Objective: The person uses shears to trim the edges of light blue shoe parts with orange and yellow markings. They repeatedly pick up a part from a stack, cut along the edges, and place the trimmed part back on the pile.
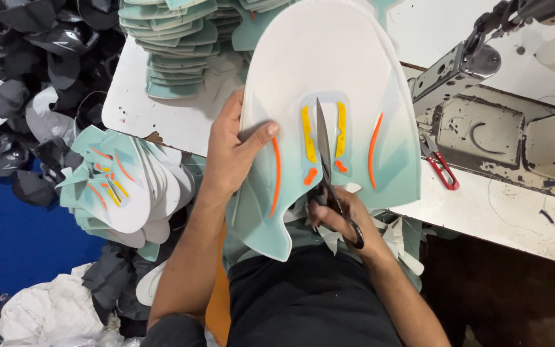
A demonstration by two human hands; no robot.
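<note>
Mint-and-white shoe upper (335,96), with yellow and orange strips, is held up over the near edge of the white bench (502,212). The left hand (232,151) has its grip clenched on the upper's left edge, thumb pressed on the face. The right hand (338,215) has its grip grasping black scissors (325,157), whose blade lies up the middle between the yellow strips. Left of the person lies a pile of like uppers (123,186); far on the bench stands a mint stack (175,45). Red-handled snips (441,166) lie to the right, by the sewing machine (483,96).
</note>
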